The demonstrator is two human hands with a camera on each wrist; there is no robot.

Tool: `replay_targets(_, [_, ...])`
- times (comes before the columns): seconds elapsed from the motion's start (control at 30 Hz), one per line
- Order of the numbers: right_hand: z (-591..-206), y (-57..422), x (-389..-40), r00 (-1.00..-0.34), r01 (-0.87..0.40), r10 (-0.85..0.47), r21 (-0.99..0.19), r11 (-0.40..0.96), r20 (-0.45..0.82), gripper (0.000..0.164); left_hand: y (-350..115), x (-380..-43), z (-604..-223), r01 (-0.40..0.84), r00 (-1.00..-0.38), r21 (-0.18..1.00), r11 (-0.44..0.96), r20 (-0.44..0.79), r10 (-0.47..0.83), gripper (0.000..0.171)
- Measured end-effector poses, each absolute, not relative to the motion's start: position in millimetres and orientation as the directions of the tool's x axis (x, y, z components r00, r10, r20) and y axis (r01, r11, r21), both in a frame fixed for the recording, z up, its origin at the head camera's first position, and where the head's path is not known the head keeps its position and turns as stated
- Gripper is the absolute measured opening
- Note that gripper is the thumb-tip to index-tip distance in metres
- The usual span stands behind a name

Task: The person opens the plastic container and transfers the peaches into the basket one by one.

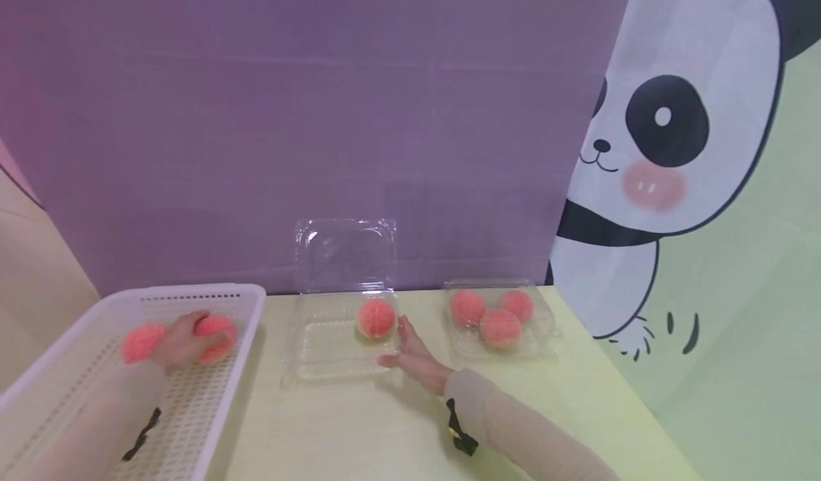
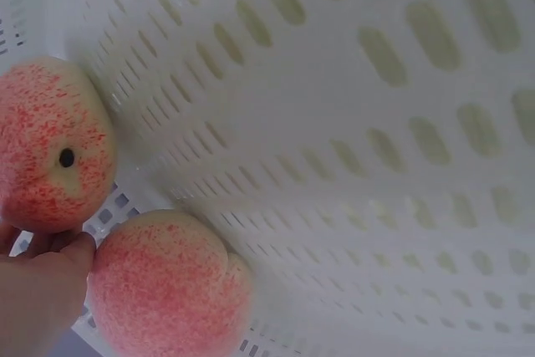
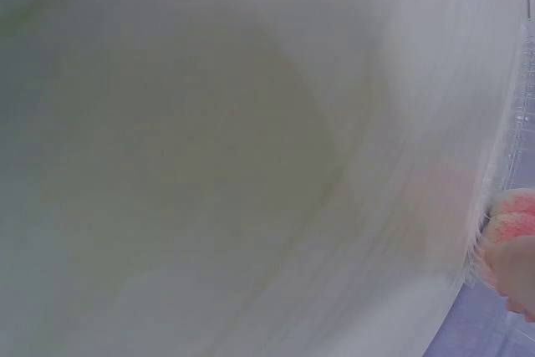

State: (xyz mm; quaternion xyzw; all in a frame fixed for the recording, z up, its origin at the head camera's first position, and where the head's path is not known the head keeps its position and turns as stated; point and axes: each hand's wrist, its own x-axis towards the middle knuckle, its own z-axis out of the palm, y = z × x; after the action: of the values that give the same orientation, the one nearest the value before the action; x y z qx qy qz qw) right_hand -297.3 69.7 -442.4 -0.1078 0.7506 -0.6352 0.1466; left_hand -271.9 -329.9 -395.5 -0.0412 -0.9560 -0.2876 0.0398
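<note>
In the white basket on the left, my left hand (image 1: pixel 182 342) grips a pink-and-cream toy peach (image 1: pixel 220 324), thumb and fingers spread over it. Another toy peach (image 1: pixel 142 342) lies by the hand's other side. From the left wrist, fingers (image 2: pixel 67 252) show against the underside of a peach with a black dot (image 2: pixel 50 140). My right hand (image 1: pixel 417 360), thumb and fingers apart, is at the right side of an open clear plastic clamshell box (image 1: pixel 327 370). One peach (image 1: pixel 375 318) sits in that box's back right part, close to the fingertips.
A second clear box (image 1: pixel 449 349) to the right, its lid down, contains three peaches (image 1: pixel 500 328). The first box's raised lid (image 1: pixel 346 253) stands before a purple backdrop (image 1: pixel 321 125). The perforated basket (image 1: pixel 246 324) has raised walls. A panda picture (image 1: pixel 737 110) covers the right wall.
</note>
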Motion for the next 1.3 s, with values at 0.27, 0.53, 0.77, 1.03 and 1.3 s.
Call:
replay_targets(0.27, [-442, 70, -297, -0.931, 0.015, -0.358, -0.985, 0.171, -0.076, 0.099, -332, -261, -389, 0.076, -0.994, 0.523, 0.849, 0.106, 0.024, 0.070])
replay_targets(0.53, [-443, 69, -295, -0.932, 0.040, -0.348, -0.983, 0.179, -0.101, 0.098, -332, -255, -375, 0.101, -0.993, 0.583, 0.807, 0.107, 0.047, 0.064])
replay_targets(0.77, [-441, 69, -295, -0.937, 0.021, -0.339, -0.981, 0.193, -0.087, 0.098, -311, -247, -344, 0.136, -0.981, 0.590, 0.796, 0.190, 0.026, 0.058])
replay_targets(1.03, [-442, 70, -297, -0.935, 0.021, -0.344, -0.983, 0.182, -0.083, 0.100, -263, -235, -296, 0.179, -0.975, 0.628, 0.758, 0.217, 0.051, 0.055])
replay_targets(1.3, [-442, 70, -297, -0.937, 0.018, -0.340, -0.982, 0.186, -0.081, 0.100, -207, -232, -284, 0.328, -0.936, 0.592, 0.736, 0.310, 0.168, 0.040])
